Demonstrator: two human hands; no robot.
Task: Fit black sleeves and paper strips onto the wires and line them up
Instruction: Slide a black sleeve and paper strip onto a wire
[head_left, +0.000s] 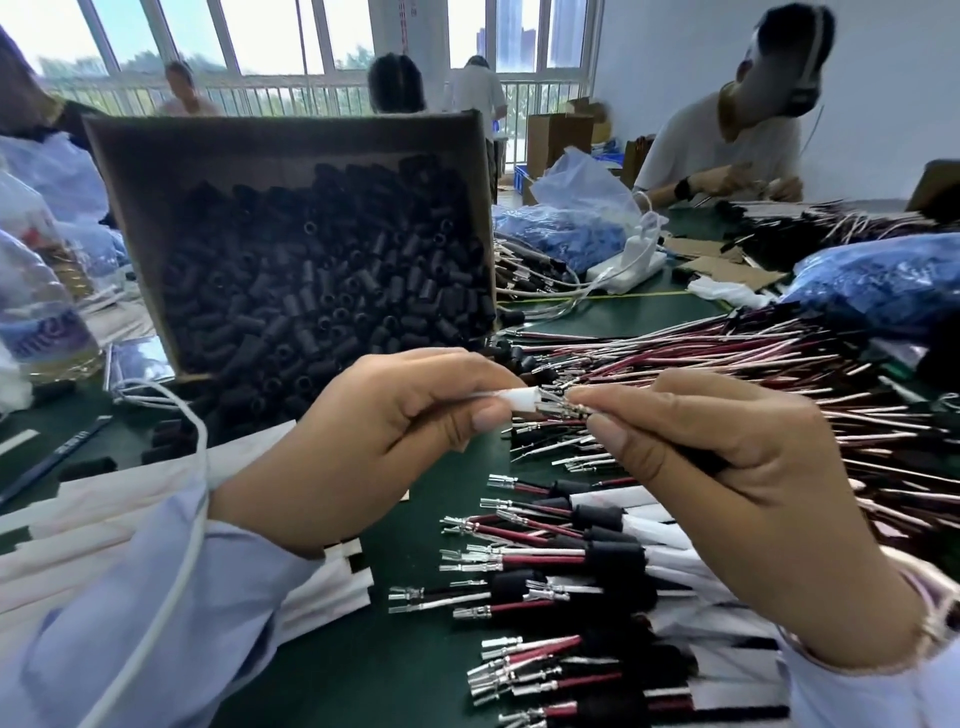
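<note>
Wires (675, 353) across green table (363, 675), windows (260, 36) behind.

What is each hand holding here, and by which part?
Left hand pinches the white paper strip near its end; right hand pinches the wires just behind their terminal ends.

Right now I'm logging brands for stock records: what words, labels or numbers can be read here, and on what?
Nothing reads clearly.
Bottle label: white letters on purple, too blurred.
Pencil: small marking, too small.
Pillar: red signs, too blurred.
</note>
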